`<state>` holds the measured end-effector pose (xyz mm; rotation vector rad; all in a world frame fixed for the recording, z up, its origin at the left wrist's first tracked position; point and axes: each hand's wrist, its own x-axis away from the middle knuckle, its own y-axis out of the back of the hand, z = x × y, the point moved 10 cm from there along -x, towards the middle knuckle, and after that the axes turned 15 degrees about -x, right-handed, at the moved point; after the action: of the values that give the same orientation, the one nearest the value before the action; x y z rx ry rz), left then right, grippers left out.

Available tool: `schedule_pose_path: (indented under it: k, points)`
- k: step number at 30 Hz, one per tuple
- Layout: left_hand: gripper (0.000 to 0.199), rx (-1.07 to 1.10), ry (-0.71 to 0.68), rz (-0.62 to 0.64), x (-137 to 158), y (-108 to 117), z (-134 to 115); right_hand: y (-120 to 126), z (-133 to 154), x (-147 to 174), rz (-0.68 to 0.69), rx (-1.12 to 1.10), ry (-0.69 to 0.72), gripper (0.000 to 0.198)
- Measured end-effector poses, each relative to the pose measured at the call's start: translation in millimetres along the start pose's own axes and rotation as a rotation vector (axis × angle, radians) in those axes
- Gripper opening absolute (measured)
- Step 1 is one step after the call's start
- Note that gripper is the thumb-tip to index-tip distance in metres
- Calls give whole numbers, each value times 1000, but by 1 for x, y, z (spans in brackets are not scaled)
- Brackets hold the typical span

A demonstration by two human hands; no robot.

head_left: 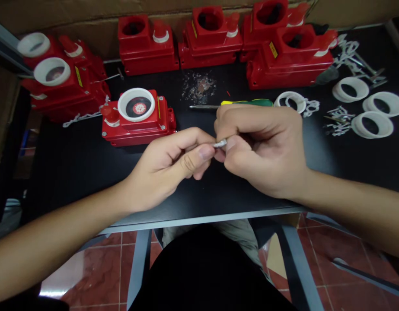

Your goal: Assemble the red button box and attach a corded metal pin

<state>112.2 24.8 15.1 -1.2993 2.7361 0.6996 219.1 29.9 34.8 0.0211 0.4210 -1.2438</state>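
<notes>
Over the front of the black table, my left hand (pixel 176 164) and my right hand (pixel 262 147) meet fingertip to fingertip. Between them is a small whitish-grey piece (pixel 221 143), too small and covered to name. Thumb and forefinger of my left hand pinch its left end. The thumb and curled fingers of my right hand close on its right end. Just behind my right hand lies a screwdriver (pixel 246 103) with a yellow and green handle, partly covered. Left of my hands stands a red housing (pixel 134 134) with a white ring (pixel 122 103) on top.
More red housings stand along the back, such as one (pixel 150 60) near the middle, and at the left (pixel 66 99). Loose white rings (pixel 372 125), small metal screws (pixel 338 121) and white cord loops (pixel 348 47) lie right. Grey crumbs (pixel 199 86) are scattered behind the screwdriver.
</notes>
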Motion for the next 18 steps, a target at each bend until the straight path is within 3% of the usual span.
schedule_pose_path:
  k: [4, 8, 14, 18]
  points:
    - [42, -109, -69, -162, 0, 8, -3, -3, -10, -1, -13, -98, -69, 35]
    - [41, -182, -155, -236, 2, 9, -8, -2, -18, 1, -33, -197, -119, 39]
    - [30, -247, -287, -193, 1, 4, -17, -13, -35, 11, 42, -476, -278, 40]
    - [20, -252, -361, -115, 2, 1, -22, -14, -33, 13, 108, -543, -279, 35]
